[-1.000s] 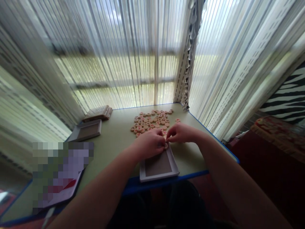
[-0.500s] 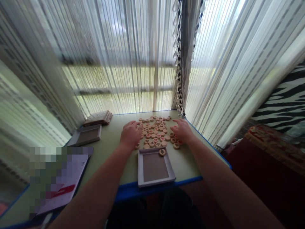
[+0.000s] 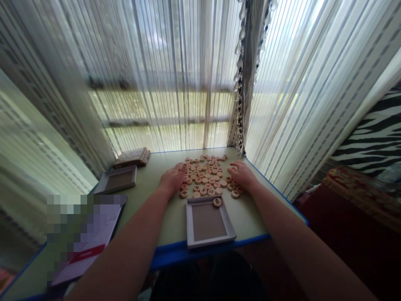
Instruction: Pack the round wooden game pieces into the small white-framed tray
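Many round wooden xiangqi pieces (image 3: 206, 180) with red or black characters lie spread over the middle of the table; some show blank faces. My left hand (image 3: 174, 178) rests at the left edge of the spread, fingers stretched forward beside the pieces. On the opposite edge, my right hand (image 3: 243, 174) has its fingers apart, over or against several pieces that it partly covers. Neither hand grips a piece. Nearest to me is a shallow open box (image 3: 209, 221), with a single xiangqi piece (image 3: 217, 202) at its far right corner.
A second shallow box (image 3: 120, 179) lies at the left, a folded board or booklet (image 3: 131, 156) behind it. A tablet-like flat thing (image 3: 90, 242), partly pixelated, is at the near left. The pale table (image 3: 169, 230) has a blue edge; curtains (image 3: 175, 104) hang around it.
The whole view has shifted slightly, so everything sits a little further right and lower. My left hand has drawn slightly outward, uncovering pieces near it; the right hand stays by its pieces.
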The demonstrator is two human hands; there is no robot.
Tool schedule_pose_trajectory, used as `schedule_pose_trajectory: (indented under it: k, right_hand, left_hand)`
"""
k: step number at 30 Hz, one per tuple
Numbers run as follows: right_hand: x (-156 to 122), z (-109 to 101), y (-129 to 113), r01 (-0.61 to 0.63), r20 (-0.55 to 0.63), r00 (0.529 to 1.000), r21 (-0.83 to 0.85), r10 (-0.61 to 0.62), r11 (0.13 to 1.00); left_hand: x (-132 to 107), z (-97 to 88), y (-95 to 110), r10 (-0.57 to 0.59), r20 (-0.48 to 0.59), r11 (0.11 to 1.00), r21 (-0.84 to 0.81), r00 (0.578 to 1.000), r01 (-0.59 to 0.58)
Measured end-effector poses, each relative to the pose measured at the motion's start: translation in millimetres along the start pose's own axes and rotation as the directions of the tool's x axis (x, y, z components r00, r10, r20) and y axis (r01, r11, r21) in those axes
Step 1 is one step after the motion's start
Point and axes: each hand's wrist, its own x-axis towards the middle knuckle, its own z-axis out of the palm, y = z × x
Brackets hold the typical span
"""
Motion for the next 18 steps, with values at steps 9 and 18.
schedule_pose_trajectory:
  k: [9, 18]
  right_hand:
    - [41.8, 9.4, 5.1, -0.104, 0.148, 0.978, -0.248, 0.144, 0.963]
    - [90.9, 30.3, 14.7, -0.005, 0.29, 0.952, -0.301, 0.097, 0.953]
  left_hand:
    - [-0.2, -2.0, 2.8, 0.059, -0.104, 0.997, -0.045, 0.993, -0.063]
    - [3.2, -2.0, 8.5, 0.23, -0.356, 0.943, -0.15, 0.906, -0.299]
